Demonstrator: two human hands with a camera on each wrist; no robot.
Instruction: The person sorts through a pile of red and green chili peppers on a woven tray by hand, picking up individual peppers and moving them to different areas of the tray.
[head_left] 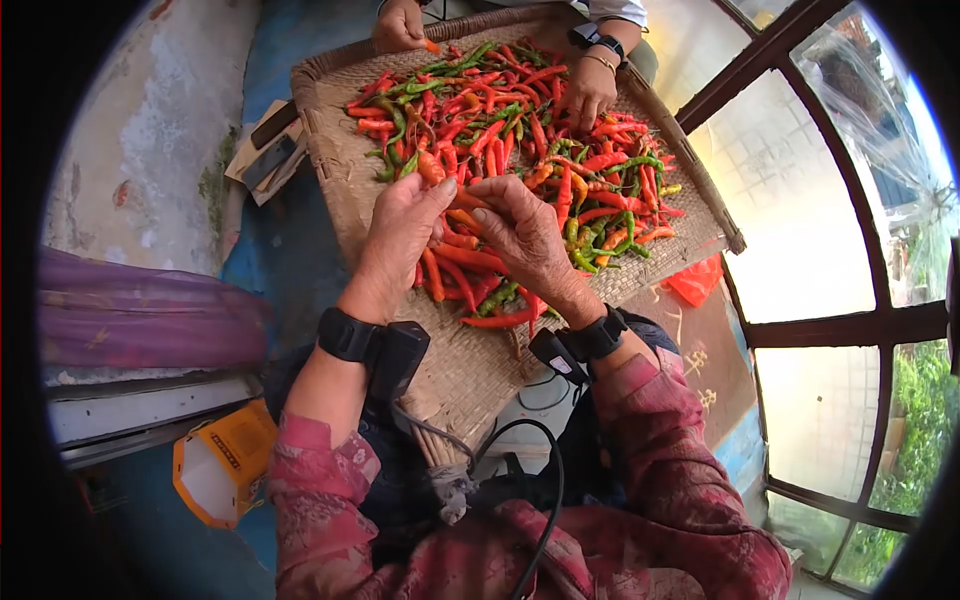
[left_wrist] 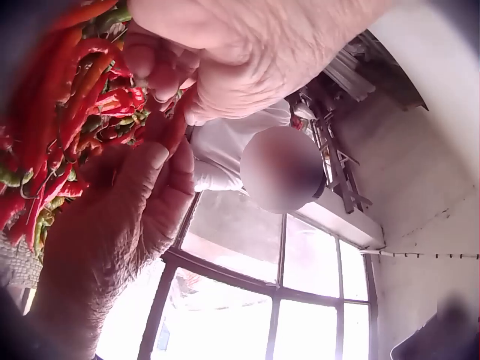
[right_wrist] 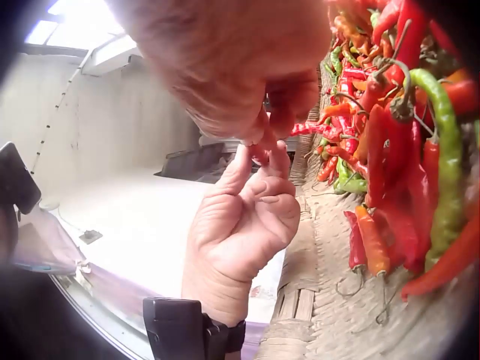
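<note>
Over the near part of a woven tray (head_left: pixel 450 385), my two hands meet with a red chili pepper (left_wrist: pixel 177 126) between their fingertips. My left hand (head_left: pixel 395 235) pinches it from the left, thumb and forefinger together. From the other side, my right hand (head_left: pixel 535 240) grips the same pepper with bent fingers. In the right wrist view only a small red bit of the chili shows between the fingers; the rest is hidden. Red, orange and green chili peppers (head_left: pixel 490 140) lie heaped on the tray right under and beyond both hands.
Across the tray, another person's hands (head_left: pixel 590 95) are among the peppers. Framed windows (head_left: pixel 810 210) run along the right, near a red plastic bag (head_left: pixel 695 280). At left are a purple cloth (head_left: pixel 150 310) and a yellow-orange box (head_left: pixel 225 465).
</note>
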